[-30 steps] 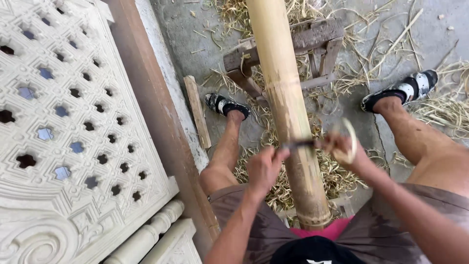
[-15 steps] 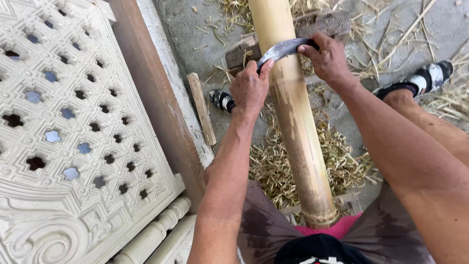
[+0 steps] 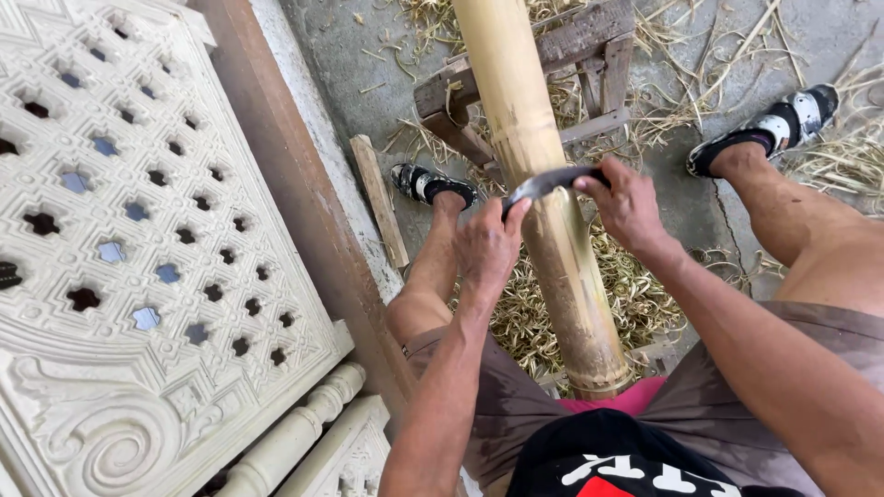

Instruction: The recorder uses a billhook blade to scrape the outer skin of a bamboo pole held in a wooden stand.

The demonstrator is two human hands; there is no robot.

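both hands (image 3: pixel 488 244) gripping curved blade (image 3: pixel 550 182), across bamboo pole (image 3: pixel 543 212)

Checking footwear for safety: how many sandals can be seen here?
2. One sandal is on the foot left of the bamboo pole, beside a small wooden slat. The other sandal is on the foot at upper right, on the concrete floor. None seems hidden.

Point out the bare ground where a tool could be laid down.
Free: grey concrete floor between the brown wooden beam and the wooden stand; also the patch left of the right sandalled foot. Crowded: straw-coloured shavings around the thick bamboo pole.
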